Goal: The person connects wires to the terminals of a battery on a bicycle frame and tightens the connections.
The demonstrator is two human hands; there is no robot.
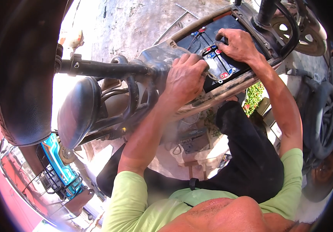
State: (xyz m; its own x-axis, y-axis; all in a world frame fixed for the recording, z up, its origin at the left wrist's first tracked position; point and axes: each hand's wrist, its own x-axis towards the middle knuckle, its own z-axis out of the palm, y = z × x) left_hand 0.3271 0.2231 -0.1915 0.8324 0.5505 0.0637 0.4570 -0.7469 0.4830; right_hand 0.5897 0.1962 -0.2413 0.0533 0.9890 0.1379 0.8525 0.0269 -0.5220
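Batteries (213, 63) with red and blue terminals and dark cables sit in the open compartment (177, 38) of an electric vehicle. My left hand (186, 77) is closed at the compartment's near-left edge, its fingertips beside the nearest battery; what they grip is hidden. Over the batteries, my right hand (239, 45) has its fingers curled in, thumb and index close together near the middle terminals. Whatever it pinches is too small to make out. A loop of cable (217, 80) runs across the nearest battery.
A rounded dark plastic part (79, 112) and a black tube (108, 68) lie left of the compartment. A black padded seat (23, 77) hangs at the far left, above a blue vehicle (60, 162). Tyres (323, 120) stand at the right. A thin rod (170, 28) lies on the ground beyond.
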